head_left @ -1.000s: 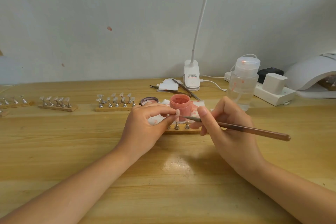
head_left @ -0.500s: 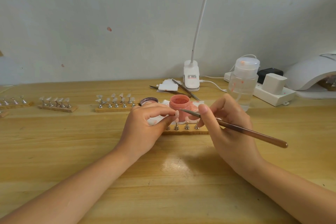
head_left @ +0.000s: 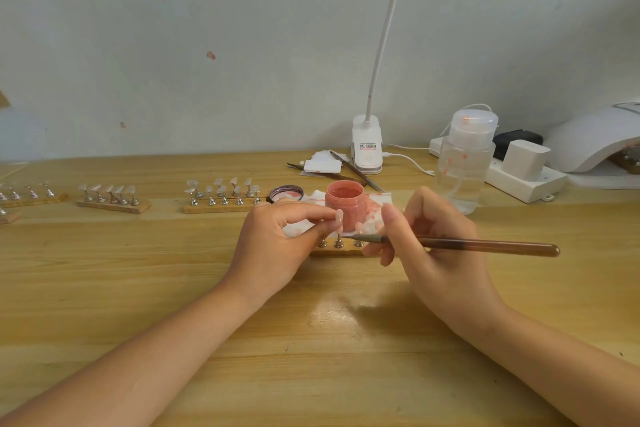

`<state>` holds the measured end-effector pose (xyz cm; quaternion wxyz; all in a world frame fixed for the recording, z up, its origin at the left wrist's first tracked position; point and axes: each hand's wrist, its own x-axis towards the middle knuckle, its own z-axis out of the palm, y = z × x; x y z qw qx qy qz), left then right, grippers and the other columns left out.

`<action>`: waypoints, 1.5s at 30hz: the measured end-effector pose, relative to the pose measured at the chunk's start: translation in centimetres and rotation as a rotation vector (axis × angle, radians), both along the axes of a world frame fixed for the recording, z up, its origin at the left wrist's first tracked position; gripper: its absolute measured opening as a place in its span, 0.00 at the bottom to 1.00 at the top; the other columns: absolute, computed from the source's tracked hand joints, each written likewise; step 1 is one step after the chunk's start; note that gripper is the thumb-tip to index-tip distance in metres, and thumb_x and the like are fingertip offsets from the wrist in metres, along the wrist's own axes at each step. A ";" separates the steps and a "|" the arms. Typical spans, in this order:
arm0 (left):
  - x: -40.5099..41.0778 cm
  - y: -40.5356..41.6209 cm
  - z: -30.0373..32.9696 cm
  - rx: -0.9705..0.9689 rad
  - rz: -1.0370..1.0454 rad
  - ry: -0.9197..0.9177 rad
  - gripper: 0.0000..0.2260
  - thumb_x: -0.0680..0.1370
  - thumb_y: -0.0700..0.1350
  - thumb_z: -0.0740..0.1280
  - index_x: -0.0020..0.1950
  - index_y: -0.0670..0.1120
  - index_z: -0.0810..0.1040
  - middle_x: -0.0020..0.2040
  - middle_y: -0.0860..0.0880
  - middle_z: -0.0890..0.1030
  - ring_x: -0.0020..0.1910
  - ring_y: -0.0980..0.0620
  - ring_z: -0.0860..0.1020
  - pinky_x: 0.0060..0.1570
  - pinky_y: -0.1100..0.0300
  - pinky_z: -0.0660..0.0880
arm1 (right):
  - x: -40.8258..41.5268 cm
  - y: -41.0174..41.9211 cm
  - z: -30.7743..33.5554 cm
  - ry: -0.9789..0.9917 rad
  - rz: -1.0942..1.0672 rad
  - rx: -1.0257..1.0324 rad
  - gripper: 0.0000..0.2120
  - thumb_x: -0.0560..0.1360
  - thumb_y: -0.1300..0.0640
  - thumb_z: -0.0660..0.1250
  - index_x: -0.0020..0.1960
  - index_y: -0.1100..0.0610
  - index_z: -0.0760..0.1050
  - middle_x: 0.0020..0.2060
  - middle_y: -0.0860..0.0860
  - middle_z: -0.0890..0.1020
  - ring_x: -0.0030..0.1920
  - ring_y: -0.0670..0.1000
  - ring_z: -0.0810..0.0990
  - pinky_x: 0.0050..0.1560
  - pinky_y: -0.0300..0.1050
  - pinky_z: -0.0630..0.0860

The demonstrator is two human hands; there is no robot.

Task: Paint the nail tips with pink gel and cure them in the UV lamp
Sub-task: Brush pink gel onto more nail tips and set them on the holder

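While the left hand (head_left: 277, 236) pinches a single nail tip (head_left: 338, 216) between thumb and forefinger, holding it up just in front of the open pink gel jar (head_left: 345, 201), the right hand (head_left: 433, 236) grips a thin brush (head_left: 450, 243) like a pen, its bristle end pointing left and sitting low, just below the tip and above the nearest wooden holder strip (head_left: 337, 249). To paint well here, my judgement is that the brush should be lifted to meet the tip with a light load of gel, drawn in smooth strokes from base to free edge, while the left fingers stay at the tip's edges so they do not smear the coat. Both forearms reach in from the near edge and converge at the middle of the surface (head_left: 173, 288), wrists low; whether they rest on the wood I cannot tell. Beyond the hands, the jar stands on a stained white tissue (head_left: 377, 204) with its lid (head_left: 286, 193) just beside it. Further left lie more holder strips with clear tips (head_left: 223, 196), apparently unpainted. At the far right sits the white UV lamp (head_left: 595, 139), well apart from the work, behind a power strip (head_left: 519, 180) and a clear pump bottle (head_left: 464, 159), so curing looks some way off
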<state>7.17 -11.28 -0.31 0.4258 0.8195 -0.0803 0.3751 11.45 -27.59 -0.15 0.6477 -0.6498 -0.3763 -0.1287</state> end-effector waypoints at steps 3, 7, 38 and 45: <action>-0.1 0.0 0.0 -0.008 -0.011 0.010 0.07 0.68 0.43 0.72 0.39 0.55 0.80 0.33 0.67 0.80 0.38 0.68 0.78 0.42 0.78 0.68 | 0.2 0.1 0.1 -0.033 -0.057 0.033 0.15 0.75 0.53 0.63 0.34 0.59 0.65 0.27 0.50 0.80 0.33 0.47 0.83 0.32 0.44 0.77; -0.1 0.0 0.0 -0.010 -0.018 0.023 0.05 0.67 0.45 0.71 0.39 0.56 0.81 0.34 0.68 0.80 0.39 0.69 0.78 0.42 0.78 0.68 | 0.1 0.2 0.2 -0.004 -0.012 0.013 0.15 0.73 0.51 0.63 0.35 0.60 0.66 0.28 0.52 0.81 0.34 0.46 0.83 0.34 0.36 0.75; -0.3 0.0 0.1 0.010 0.033 0.074 0.11 0.69 0.34 0.72 0.41 0.51 0.82 0.40 0.52 0.82 0.44 0.59 0.77 0.50 0.72 0.69 | 0.0 0.0 0.3 -0.170 -0.050 -0.158 0.10 0.74 0.55 0.63 0.36 0.54 0.78 0.29 0.42 0.80 0.32 0.39 0.78 0.35 0.31 0.72; -0.3 0.0 0.1 0.007 0.036 0.103 0.10 0.69 0.34 0.72 0.40 0.50 0.83 0.40 0.51 0.82 0.45 0.60 0.77 0.50 0.74 0.67 | 0.1 0.0 0.3 -0.150 -0.047 -0.147 0.15 0.75 0.47 0.62 0.32 0.52 0.76 0.28 0.49 0.80 0.31 0.44 0.78 0.34 0.39 0.74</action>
